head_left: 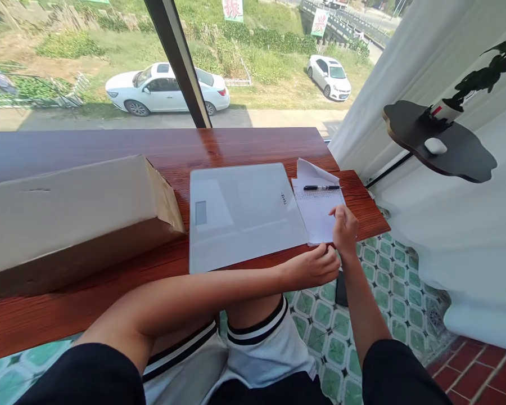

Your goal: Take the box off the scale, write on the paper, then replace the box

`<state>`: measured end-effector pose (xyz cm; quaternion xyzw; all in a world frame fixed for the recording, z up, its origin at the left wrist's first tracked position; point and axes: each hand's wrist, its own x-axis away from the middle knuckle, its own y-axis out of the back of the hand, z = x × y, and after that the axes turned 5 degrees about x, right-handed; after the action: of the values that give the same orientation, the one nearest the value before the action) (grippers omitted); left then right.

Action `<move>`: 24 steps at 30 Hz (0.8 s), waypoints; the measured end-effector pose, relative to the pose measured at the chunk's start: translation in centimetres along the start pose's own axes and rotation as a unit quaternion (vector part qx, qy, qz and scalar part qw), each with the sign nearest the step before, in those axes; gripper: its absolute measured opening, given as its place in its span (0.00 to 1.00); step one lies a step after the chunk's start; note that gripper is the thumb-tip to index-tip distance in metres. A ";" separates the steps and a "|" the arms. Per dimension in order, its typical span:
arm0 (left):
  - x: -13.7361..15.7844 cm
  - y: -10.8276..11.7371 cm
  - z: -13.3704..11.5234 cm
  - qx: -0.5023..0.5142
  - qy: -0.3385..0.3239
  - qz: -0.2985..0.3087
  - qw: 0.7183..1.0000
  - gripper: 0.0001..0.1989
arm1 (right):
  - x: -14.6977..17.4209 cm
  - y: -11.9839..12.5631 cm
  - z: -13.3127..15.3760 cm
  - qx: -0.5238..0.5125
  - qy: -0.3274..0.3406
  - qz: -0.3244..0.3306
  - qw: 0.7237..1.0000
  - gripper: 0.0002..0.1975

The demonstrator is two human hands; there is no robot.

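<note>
A small stack of white paper (pixel 314 220) with rows of writing lies near the table's right end, its top sheet curling up at the far edge. Across it rests a black pen (pixel 321 188). My left hand (pixel 318 266) reaches over to the paper's near edge, fingers curled and thumb pressed in. At the right edge of the paper is my right hand (pixel 344 229), closed, with its index finger bent over the sheet. Whatever either hand grips is hidden. Left of the paper lies a flat grey panel (pixel 240 225) with a small dark rectangle and lettering.
A long cardboard box (pixel 67 208) takes up the left of the reddish wooden table (pixel 244 143). On the right, a dark side table (pixel 459 147) carries a potted plant (pixel 447 109) and a white mouse-shaped object (pixel 436 146). A dark flat object (pixel 341 289) shows below the hands.
</note>
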<state>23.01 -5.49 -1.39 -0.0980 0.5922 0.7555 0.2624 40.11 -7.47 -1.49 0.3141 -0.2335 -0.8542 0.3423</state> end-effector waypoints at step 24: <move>0.4 -1.0 -1.2 -0.011 0.072 -0.011 0.997 0.16 | -8.2 3.4 -3.4 0.337 0.199 0.078 0.917 0.17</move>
<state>22.93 -6.35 -2.74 -0.1614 0.6001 0.7501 0.2262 48.59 -4.32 1.34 0.5552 -0.4584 -0.6153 0.3210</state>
